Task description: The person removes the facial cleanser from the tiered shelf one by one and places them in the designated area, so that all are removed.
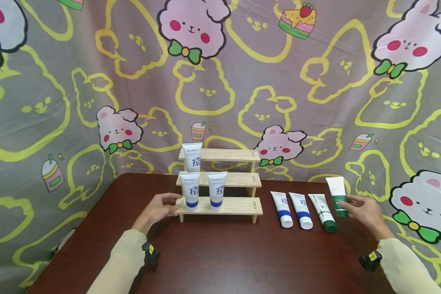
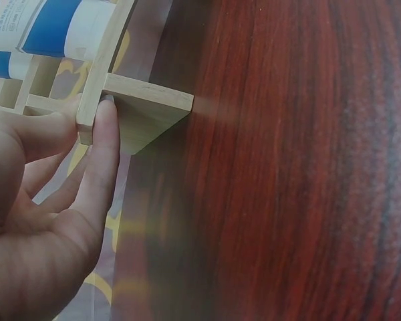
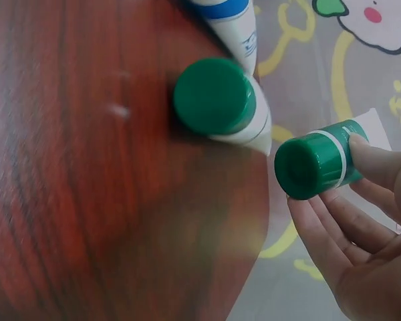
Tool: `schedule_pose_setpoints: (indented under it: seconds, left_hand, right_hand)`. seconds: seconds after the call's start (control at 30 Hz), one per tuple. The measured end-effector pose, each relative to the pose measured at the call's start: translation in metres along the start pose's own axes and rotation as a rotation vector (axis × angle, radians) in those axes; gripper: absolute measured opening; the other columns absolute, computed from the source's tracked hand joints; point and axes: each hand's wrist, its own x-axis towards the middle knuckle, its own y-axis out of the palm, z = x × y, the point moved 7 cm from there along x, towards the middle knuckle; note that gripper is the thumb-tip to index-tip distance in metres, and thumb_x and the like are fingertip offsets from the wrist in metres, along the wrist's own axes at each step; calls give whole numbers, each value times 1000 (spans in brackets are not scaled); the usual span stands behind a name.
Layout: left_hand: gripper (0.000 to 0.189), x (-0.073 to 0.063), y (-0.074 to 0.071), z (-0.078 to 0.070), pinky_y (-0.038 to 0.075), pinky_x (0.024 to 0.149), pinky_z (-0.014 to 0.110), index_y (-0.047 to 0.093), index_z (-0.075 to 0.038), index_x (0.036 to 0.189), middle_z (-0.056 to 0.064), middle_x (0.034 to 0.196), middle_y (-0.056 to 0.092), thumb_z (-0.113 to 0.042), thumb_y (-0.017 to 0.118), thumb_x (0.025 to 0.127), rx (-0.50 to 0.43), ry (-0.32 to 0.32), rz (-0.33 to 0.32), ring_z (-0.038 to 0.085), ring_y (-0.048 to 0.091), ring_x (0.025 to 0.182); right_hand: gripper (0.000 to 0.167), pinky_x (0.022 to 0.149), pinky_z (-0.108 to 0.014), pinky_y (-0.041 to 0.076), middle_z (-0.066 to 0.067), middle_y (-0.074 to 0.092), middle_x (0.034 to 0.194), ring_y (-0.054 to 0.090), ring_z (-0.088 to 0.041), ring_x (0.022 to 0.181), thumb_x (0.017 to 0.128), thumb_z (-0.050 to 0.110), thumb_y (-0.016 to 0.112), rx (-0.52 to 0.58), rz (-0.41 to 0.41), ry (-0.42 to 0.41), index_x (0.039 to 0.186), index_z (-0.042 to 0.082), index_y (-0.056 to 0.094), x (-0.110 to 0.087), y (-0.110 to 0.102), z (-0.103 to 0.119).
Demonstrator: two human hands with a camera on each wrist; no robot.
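Note:
A three-tier wooden shelf (image 1: 239, 206) stands mid-table, and my left hand (image 1: 161, 210) pinches the left end of its lowest board (image 2: 93, 93) between thumb and fingers. Two white tubes with blue caps, one left (image 1: 191, 192) and one right (image 1: 217, 192), stand cap down on the lowest tier. Another such tube (image 1: 192, 157) stands higher, at the left. Over at the right, my right hand (image 1: 364, 210) holds a white-and-green tube (image 3: 331, 157), cap down, thumb on its front and fingers behind. In the right wrist view its green cap appears raised off the table.
Left of the held tube, a green-capped tube (image 1: 322, 212) and two blue-capped tubes, one nearer it (image 1: 300, 210) and one farther (image 1: 281, 209), lie in a row on the dark wooden table (image 1: 220, 257). A patterned cloth (image 1: 220, 81) hangs behind the table.

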Motion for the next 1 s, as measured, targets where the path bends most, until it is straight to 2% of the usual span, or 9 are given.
schedule_pose_setpoints:
  seconds: [0.23, 0.5, 0.77, 1.0]
  left_hand:
    - [37, -1, 0, -2, 61, 76, 38, 65, 1, 126, 20, 115, 62, 5, 70, 90, 8, 9, 0, 27, 69, 86]
    - [37, -1, 0, -2, 61, 76, 39, 65, 2, 126, 20, 114, 62, 6, 70, 89, 7, 15, -2, 27, 69, 86]
    - [38, -2, 0, -3, 61, 77, 39, 65, 1, 126, 20, 116, 62, 6, 70, 89, 16, 14, -2, 27, 69, 87]
    - [38, -2, 0, -2, 61, 76, 38, 65, 1, 126, 20, 117, 61, 6, 70, 89, 17, 10, -5, 27, 68, 88]
  right_hand:
    - [71, 60, -36, 60, -42, 57, 116, 71, -32, 74, 94, 39, 70, -17, -7, 12, 131, -19, 52, -6, -3, -17]
    - [72, 60, -36, 60, -40, 60, 111, 69, -29, 72, 92, 40, 72, -30, 33, 46, 129, -19, 53, -7, -4, -30]
    - [77, 62, -39, 58, -24, 69, 96, 64, -24, 71, 88, 48, 74, -48, 93, 112, 128, -15, 57, -5, 0, -45]
    - [73, 56, -31, 57, -8, 60, 71, 58, -23, 65, 90, 41, 74, -31, 114, 104, 128, -18, 55, -8, 4, -50]
